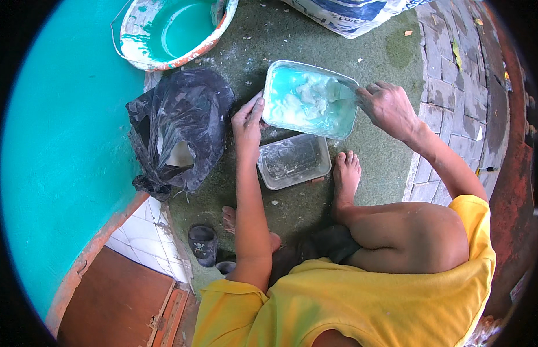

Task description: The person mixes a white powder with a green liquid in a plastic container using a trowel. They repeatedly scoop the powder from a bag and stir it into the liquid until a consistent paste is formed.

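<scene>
Over the middle of the green floor (387, 156), a pale tub (298, 128) holds turquoise liquid with whitish lumps (315, 95); just nearer, a clear container (300, 178) carries white residue. Toward the floor's far left corner, a bucket (191, 56) contains turquoise liquid; along the left edge sits a black bag (205, 110). The left hand's (248, 118) fingers grasp the tub's left side, thumb uppermost; the right hand (390, 107), reaching in from the right, clenches a dark tool (348, 87) dipping into the tub.

Paste (315, 92): wet-looking, glossy, lumpy
Held tub (306, 130): smooth plastic
Lower tub (300, 178): clear plastic, dusty
Bag (193, 98): thin plastic, wrinkled, glossy
T-shirt (367, 295): matt cloth
Wall (66, 133): smooth paint
</scene>
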### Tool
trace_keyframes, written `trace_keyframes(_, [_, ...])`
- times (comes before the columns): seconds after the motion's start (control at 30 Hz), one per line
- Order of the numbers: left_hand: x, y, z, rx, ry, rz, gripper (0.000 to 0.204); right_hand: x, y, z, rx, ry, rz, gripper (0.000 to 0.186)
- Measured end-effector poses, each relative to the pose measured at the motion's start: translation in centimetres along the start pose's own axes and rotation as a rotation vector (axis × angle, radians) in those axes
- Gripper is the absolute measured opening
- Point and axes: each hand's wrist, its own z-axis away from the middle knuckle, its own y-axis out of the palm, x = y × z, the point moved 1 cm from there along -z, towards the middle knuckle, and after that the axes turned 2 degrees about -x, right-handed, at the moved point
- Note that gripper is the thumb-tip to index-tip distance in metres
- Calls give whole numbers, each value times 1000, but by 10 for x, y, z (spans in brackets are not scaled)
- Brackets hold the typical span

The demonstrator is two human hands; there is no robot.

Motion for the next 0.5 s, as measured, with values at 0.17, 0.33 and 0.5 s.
trace_keyframes(0.17, [2,1,1,-7,26,45,38,6,-1,-1,-72,-111,73,37])
trace_keyframes(0.33, [9,-2,-3,-32,67,-15,37,1,3,5,-65,92,-67,29])
trace_keyframes(0.5, [7,1,1,-91,106,-123,36,-21,12,10,129,332,-423,19])
